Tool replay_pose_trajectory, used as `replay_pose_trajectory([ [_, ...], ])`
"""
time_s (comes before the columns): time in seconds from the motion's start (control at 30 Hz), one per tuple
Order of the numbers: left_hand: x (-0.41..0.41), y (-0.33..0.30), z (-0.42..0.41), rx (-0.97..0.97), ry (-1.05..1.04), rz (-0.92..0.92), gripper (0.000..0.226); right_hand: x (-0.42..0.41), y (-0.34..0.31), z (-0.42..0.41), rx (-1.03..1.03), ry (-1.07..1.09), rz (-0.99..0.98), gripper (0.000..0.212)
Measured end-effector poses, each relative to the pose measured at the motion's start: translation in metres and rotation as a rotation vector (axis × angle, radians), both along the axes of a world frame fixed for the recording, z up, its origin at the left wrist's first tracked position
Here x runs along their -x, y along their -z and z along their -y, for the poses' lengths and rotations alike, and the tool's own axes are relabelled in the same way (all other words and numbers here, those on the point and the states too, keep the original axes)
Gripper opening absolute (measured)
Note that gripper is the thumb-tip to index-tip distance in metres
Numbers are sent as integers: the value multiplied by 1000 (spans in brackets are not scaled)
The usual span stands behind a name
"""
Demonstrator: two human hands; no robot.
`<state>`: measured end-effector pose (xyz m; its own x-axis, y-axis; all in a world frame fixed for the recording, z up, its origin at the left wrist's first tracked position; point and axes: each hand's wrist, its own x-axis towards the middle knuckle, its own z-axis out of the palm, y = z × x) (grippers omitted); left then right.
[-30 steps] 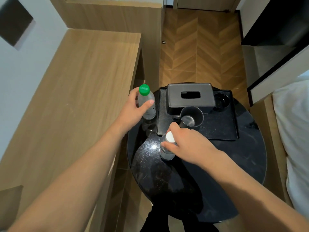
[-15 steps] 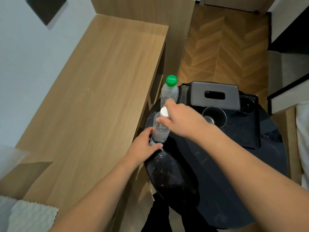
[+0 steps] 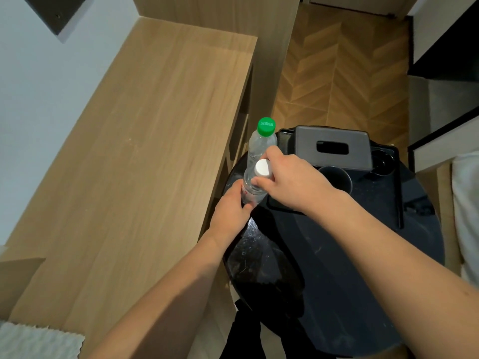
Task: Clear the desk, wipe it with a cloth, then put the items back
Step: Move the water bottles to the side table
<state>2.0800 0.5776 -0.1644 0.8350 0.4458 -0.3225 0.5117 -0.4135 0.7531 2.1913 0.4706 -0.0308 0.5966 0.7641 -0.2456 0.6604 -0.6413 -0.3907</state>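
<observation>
Cloth (image 3: 39, 340) at lower left corner; wooden worktop (image 3: 145, 161) bare, likely wiped. Step in hand: returning items. Left hand (image 3: 230, 211) fingers wrap the base of the white-capped bottle (image 3: 255, 187) — right hand (image 3: 287, 182) pinches its neck, at frame centre. Green-capped bottle (image 3: 260, 143) stands just behind on the round black table (image 3: 337, 281). Next: carry leftward, set upright. Herringbone floor (image 3: 337, 73) upper right.

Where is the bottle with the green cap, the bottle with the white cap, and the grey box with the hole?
Green-capped clear plastic bottle (image 3: 266, 126), head view, cap.
White-capped clear plastic bottle (image 3: 263, 168), head view, cap.
Grey rectangular tissue box (image 3: 305, 146), head view, lid.
</observation>
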Motion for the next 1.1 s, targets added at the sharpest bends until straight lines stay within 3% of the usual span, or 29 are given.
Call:
replay_pose_trajectory([
  [0.3, -6, 2, 3, 8, -29, -32, 41, 5, 13, 11, -105, 124, -71, 40],
  [0.57, 17, -28, 0, -214, -107, -52, 58, 41, 9, 41, -346, 266, 10, 57],
  [0.77, 59, -68, 6, -423, -201, 61, 44, 67, 3, 41, -543, 24, 194, 56],
  [1.1, 183, -115, 35, -654, -556, 13, 44, 134, -7, 20, -490, -378, 121, 61],
])
